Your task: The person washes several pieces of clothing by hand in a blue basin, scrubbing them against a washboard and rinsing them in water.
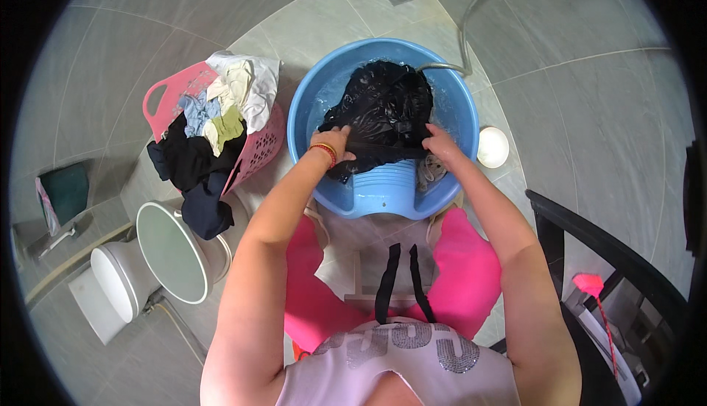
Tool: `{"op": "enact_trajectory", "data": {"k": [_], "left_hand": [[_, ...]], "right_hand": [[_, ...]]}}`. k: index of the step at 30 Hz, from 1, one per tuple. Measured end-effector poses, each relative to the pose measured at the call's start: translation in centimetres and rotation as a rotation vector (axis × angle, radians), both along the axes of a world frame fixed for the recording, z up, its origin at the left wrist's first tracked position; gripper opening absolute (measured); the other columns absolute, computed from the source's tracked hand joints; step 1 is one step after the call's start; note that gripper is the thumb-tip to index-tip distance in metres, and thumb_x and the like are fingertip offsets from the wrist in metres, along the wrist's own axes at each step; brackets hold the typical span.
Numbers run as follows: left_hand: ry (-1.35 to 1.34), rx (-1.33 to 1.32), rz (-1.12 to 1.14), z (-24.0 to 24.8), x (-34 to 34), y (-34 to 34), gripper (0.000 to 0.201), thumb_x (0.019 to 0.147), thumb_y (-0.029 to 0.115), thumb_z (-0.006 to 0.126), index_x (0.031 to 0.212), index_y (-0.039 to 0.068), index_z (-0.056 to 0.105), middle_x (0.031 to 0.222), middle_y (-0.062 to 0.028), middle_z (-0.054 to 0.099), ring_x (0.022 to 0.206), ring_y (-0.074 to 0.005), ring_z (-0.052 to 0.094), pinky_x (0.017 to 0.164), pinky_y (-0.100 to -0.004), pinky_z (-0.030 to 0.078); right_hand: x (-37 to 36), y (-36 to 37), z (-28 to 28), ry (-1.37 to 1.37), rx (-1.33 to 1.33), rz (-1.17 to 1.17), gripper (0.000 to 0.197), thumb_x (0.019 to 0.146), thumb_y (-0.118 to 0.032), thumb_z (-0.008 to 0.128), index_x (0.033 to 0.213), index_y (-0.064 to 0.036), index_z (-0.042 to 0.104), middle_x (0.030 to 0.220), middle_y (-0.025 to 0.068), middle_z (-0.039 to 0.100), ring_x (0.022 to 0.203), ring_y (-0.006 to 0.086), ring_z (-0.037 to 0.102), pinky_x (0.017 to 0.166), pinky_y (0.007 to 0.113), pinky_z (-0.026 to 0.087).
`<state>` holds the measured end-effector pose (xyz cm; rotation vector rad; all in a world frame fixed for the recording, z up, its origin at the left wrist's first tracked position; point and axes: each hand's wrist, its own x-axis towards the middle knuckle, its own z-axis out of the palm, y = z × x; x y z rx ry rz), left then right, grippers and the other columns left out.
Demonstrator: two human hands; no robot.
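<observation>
A wet black garment (387, 100) lies bunched in the water of a blue basin (300, 122) in front of me. Its near edge stretches between my two hands above the ribbed washboard (383, 185) built into the basin. At the left end my left hand (335, 143) grips the cloth, a red and yellow bracelet on its wrist. My right hand (442, 145) pinches the garment's right edge near the basin wall. Just below that hand sits a small greyish thing (431, 170), partly under water; its kind is unclear.
A grey hose (464, 38) runs over the basin's far right rim. On the left stands a pink laundry basket (171, 93) heaped with clothes, beside a round greenish lid or basin (173, 251) and a toilet (114, 281). A white bowl (493, 147) is right of the basin.
</observation>
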<state>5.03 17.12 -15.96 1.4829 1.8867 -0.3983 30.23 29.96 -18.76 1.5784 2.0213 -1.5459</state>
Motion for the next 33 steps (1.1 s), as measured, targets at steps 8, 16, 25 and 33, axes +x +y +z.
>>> {"op": "enact_trajectory", "data": {"k": [8, 16, 25, 33], "left_hand": [[-0.034, 0.346, 0.139, -6.3, -1.2, 2.4, 0.025, 0.076, 0.019, 0.066, 0.098, 0.006, 0.064, 0.124, -0.0145, 0.048, 0.108, -0.0337, 0.052, 0.093, -0.0413, 0.043], [0.143, 0.337, 0.189, -8.4, -2.2, 3.9, 0.021, 0.083, 0.021, 0.057, 0.098, 0.007, 0.054, 0.093, -0.0166, 0.064, 0.091, -0.0343, 0.060, 0.081, -0.0438, 0.047], [-0.286, 0.898, 0.430, 10.8, -3.0, 5.0, 0.042, 0.082, 0.005, 0.056, 0.122, 0.013, 0.047, 0.078, -0.0213, 0.058, 0.078, -0.0366, 0.059, 0.069, -0.0408, 0.047], [-0.361, 1.411, 0.201, 31.3, 3.8, 9.1, 0.033, 0.078, 0.008, 0.062, 0.108, 0.007, 0.049, 0.083, -0.0100, 0.057, 0.073, -0.0197, 0.059, 0.070, -0.0314, 0.048]], "right_hand": [[-0.8, -0.6, 0.6, 0.117, -0.481, -0.296, 0.084, 0.072, -0.030, 0.066, 0.136, 0.0096, 0.028, 0.136, 0.0206, 0.040, 0.123, 0.0260, 0.041, 0.101, 0.032, 0.033], [-2.9, -1.4, 2.2, 0.042, -0.194, 0.224, 0.062, 0.083, -0.034, 0.054, 0.132, 0.0019, 0.041, 0.135, 0.0207, 0.042, 0.126, 0.0298, 0.040, 0.104, 0.033, 0.031], [-5.5, 1.6, 10.5, 0.719, -0.253, -0.338, 0.033, 0.088, -0.008, 0.043, 0.119, 0.0011, 0.050, 0.097, 0.0143, 0.059, 0.069, 0.0190, 0.062, 0.065, 0.028, 0.054], [-10.4, 4.7, 30.8, 1.113, 0.629, 0.122, 0.028, 0.077, -0.010, 0.055, 0.100, 0.0027, 0.062, 0.103, 0.0159, 0.062, 0.094, 0.0290, 0.060, 0.083, 0.034, 0.047]]}}
